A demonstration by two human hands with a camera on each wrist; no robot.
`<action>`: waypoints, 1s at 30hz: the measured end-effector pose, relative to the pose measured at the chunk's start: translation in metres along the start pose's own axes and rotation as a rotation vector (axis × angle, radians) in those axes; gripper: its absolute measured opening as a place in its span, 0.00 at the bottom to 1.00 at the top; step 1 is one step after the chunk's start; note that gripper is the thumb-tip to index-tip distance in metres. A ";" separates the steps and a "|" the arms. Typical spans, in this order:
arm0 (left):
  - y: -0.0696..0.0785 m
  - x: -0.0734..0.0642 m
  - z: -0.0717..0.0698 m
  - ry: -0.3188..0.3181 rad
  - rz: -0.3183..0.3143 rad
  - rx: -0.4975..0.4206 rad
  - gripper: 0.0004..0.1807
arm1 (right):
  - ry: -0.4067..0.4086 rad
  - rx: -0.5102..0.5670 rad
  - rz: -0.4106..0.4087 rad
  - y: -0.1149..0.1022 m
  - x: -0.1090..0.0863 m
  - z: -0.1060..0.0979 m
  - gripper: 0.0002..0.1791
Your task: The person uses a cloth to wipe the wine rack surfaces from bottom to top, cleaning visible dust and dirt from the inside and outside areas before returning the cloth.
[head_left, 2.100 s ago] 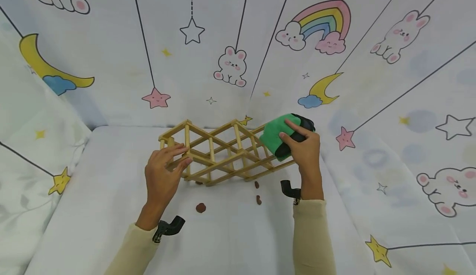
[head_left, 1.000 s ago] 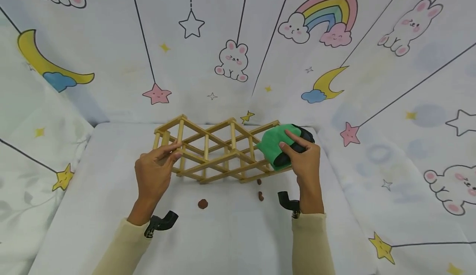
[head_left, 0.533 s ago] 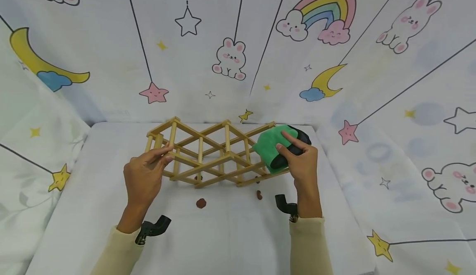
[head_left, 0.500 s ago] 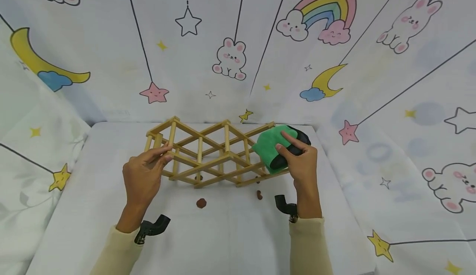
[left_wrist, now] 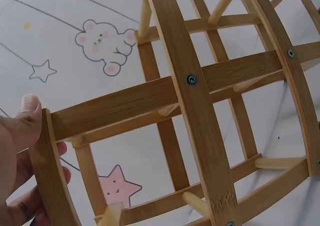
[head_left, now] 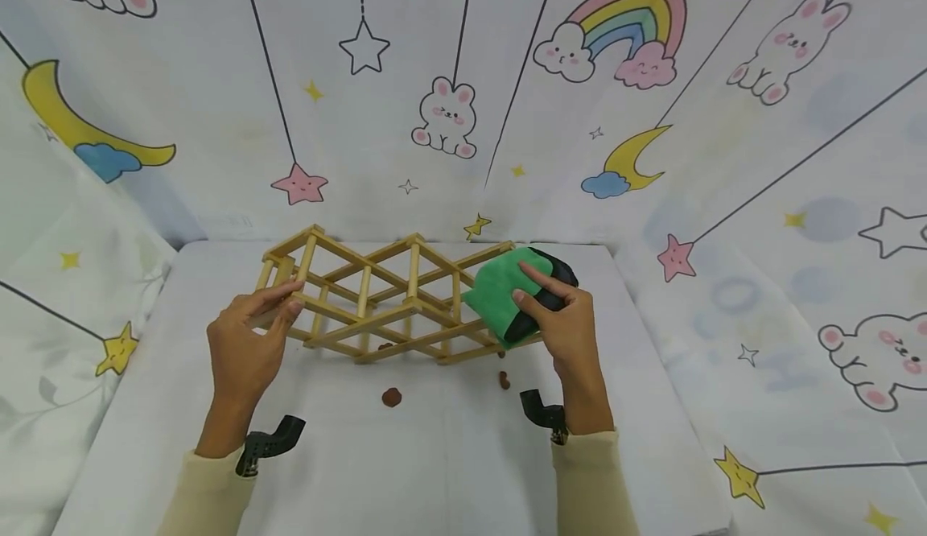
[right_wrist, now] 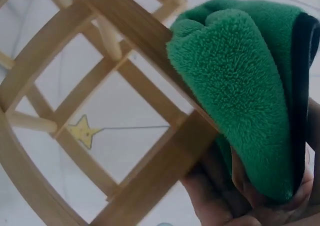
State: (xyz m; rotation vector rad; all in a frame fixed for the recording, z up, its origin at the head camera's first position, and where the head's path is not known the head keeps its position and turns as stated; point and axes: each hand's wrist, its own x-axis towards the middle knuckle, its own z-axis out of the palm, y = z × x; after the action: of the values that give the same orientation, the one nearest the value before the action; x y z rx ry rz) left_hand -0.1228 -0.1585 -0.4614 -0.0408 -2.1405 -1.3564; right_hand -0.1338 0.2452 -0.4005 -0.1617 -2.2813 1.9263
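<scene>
A wooden lattice rack (head_left: 413,307) of crossed slats and round dowels, joined by small screws, stretches across the white table in the head view. My left hand (head_left: 249,343) pinches the rack's left end; in the left wrist view the thumb lies on one side of the end slat and the fingers on the other. My right hand (head_left: 565,319) holds a folded green cloth (head_left: 500,290) with a black edge against the rack's right end. The right wrist view shows the fluffy cloth (right_wrist: 230,71) over a slat, with fingers partly hidden behind the cloth and the wood.
On the white table (head_left: 405,472) lie a round brown lump (head_left: 392,397) and a curved brown piece (head_left: 504,380), with further brown bits partly behind the rack. A patterned cloth wall (head_left: 449,37) rises close behind the rack.
Both hands and the rack have shifted to the left, past the brown pieces on the table. The cloth stays at the rack's right end, in the right hand.
</scene>
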 end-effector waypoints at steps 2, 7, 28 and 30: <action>0.004 -0.003 0.003 0.057 0.041 0.050 0.20 | 0.063 0.062 0.003 -0.001 0.002 -0.009 0.26; 0.025 -0.012 0.024 0.187 0.271 0.072 0.18 | 0.229 0.214 -0.116 0.001 0.019 -0.034 0.29; 0.044 -0.025 0.114 -0.231 0.255 -0.067 0.28 | -0.044 -0.590 -0.198 0.048 0.052 -0.029 0.25; 0.042 -0.025 0.116 -0.224 0.259 -0.077 0.28 | 0.038 -0.720 -0.205 0.045 0.050 -0.027 0.24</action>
State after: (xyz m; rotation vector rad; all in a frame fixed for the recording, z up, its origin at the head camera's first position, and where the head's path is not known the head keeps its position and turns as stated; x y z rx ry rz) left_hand -0.1422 -0.0343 -0.4746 -0.5050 -2.1701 -1.3298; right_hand -0.1781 0.2880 -0.4377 -0.0367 -2.7251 0.9348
